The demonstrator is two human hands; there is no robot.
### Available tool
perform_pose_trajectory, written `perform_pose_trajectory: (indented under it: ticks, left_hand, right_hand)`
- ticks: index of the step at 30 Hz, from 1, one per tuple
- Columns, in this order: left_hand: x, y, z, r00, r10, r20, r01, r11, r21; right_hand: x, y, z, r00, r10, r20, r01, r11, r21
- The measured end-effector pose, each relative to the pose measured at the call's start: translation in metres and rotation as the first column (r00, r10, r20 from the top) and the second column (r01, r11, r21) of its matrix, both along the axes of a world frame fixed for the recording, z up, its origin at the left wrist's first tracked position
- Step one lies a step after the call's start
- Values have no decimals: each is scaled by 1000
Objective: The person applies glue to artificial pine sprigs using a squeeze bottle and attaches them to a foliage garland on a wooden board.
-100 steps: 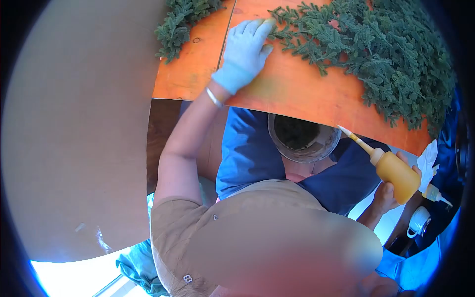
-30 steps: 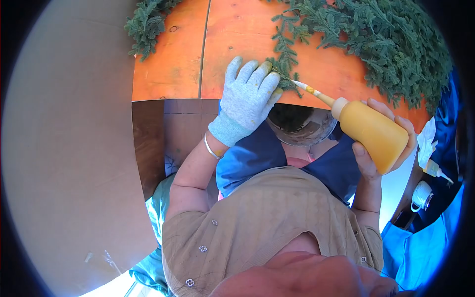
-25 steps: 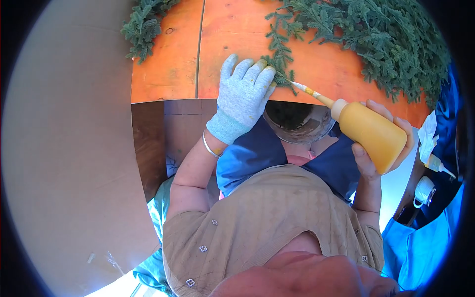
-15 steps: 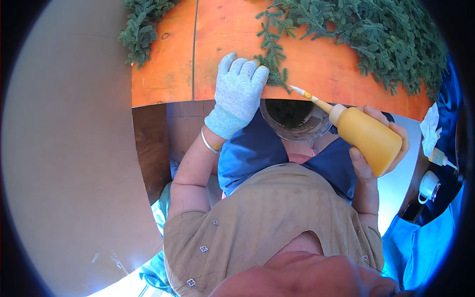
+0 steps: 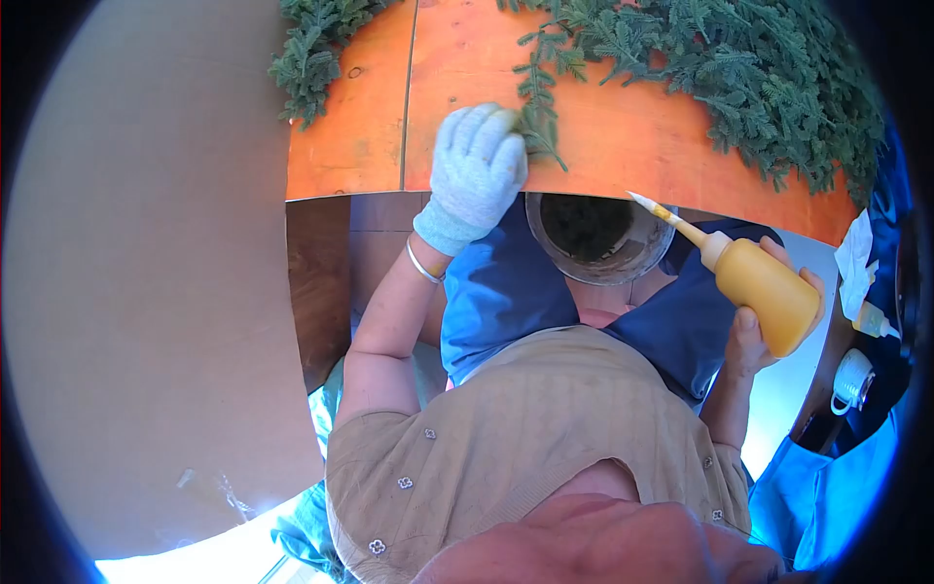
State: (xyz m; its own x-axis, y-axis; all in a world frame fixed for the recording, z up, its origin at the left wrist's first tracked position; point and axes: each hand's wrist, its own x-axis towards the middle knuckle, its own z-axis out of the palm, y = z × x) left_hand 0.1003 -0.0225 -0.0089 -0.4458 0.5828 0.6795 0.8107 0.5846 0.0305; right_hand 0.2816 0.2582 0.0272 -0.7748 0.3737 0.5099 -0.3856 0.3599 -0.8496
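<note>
My left hand (image 5: 477, 164), in a pale knit glove with stained fingertips, has its fingers curled at the left side of a green sprig (image 5: 538, 107) on the orange board (image 5: 593, 141). The glove hides its fingertips and the sprig's near end. My bare right hand (image 5: 764, 316) is wrapped round a yellow squeeze bottle (image 5: 766, 292). The bottle's white-tipped nozzle points up and left, just below the board's front edge and apart from the sprig.
A large heap of green sprigs (image 5: 778, 88) covers the board's right side, and a smaller bunch (image 5: 313, 63) lies at its left. Below the edge is a bucket (image 5: 642, 248). Brown cardboard (image 5: 156, 292) fills the left; a white cup (image 5: 853, 378) stands at right.
A sprig has come under my left hand since the earliest frame. The bottle's nozzle, lately beside that sprig, has moved back to the right with my right hand.
</note>
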Motion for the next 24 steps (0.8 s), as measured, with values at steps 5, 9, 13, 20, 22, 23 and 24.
perform_pose_trajectory:
  ticks: [5,9,13,20,22,23,24]
  left_hand:
    - [-12,7,15,896,-278,346,318,946,-63]
    - [-10,6,31,861,-273,430,351,930,-111]
    - [18,5,18,980,-49,194,76,988,-132]
    - [28,9,4,982,-5,190,15,999,-48]
    - [27,9,4,979,-6,203,16,999,-49]
    - [27,8,4,978,-6,208,17,999,-49]
    - [26,8,3,977,-7,212,17,999,-46]
  right_hand:
    - [-3,1,0,999,-29,-24,30,1000,8]
    - [0,4,1,999,-35,-6,35,999,-31]
    - [-9,-6,5,997,-62,-38,60,997,-46]
    - [-24,-16,4,988,132,-83,-136,990,-44]
    - [-29,-21,4,976,189,-105,-194,980,-35]
    - [-31,-23,4,975,202,-97,-206,978,-32]
    - [-33,-25,4,973,214,-89,-218,976,-30]
